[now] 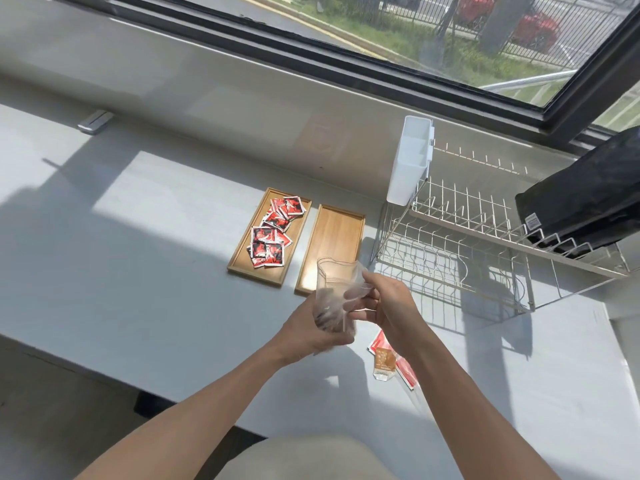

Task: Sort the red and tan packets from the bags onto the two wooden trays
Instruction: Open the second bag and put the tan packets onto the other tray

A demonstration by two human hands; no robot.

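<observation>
Two wooden trays lie side by side on the grey counter. The left tray (242, 258) holds several red packets (272, 233). The right tray (337, 233) is bare. Just in front of it, both hands hold a clear plastic zip bag (334, 282): my left hand (311, 327) grips its lower part and my right hand (384, 299) pinches its upper edge. Dark contents show dimly through the bag near my left palm. On the counter under my right forearm lies a tan packet (383, 363) on top of another bag with red printing (403, 370).
A wire dish rack (467, 258) stands right of the trays, with a white plastic caddy (410, 161) hung on its left end and a black bag (588, 199) on its right. A window runs along the back. The counter's front edge is near my elbows.
</observation>
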